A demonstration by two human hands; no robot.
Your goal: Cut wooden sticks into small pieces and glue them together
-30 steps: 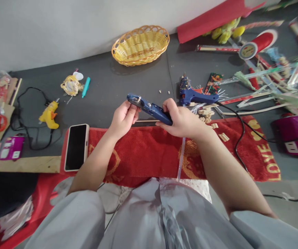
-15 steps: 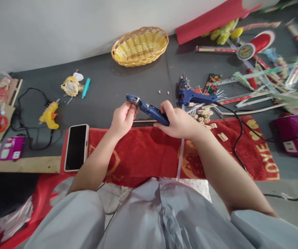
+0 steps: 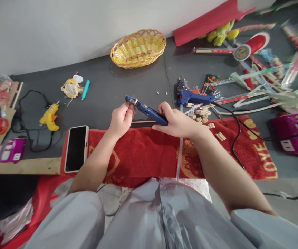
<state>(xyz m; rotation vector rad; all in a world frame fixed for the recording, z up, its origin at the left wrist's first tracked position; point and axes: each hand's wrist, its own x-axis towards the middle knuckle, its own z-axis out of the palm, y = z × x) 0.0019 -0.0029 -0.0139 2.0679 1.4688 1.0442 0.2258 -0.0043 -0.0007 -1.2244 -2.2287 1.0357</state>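
Observation:
My right hand point(image 3: 176, 119) is wrapped round the handles of a blue pliers-like cutting tool point(image 3: 151, 112), which slants up to the left. At its metal head, my left hand point(image 3: 122, 119) pinches its thumb and fingers together. Whatever those fingertips hold is hidden or too small to make out. Below the tool, a thin wooden stick point(image 3: 143, 121) lies along the far edge of the red towel point(image 3: 143, 152). Small cut wooden pieces point(image 3: 203, 113) are heaped to the right of my right hand, and two tiny bits point(image 3: 166, 93) lie beyond the tool.
A blue glue gun point(image 3: 194, 97) lies right of the tool, its cord crossing the towel. Behind stands a wicker basket point(image 3: 138, 50). At left are a yellow glue gun point(image 3: 49, 117), a phone point(image 3: 76, 148) and scissors point(image 3: 0, 125). Sticks and a red ribbon spool point(image 3: 252, 46) crowd the right.
The whole view has shifted slightly. Both hands keep nearly the same pose around the blue tool, and the things on the table stay in place.

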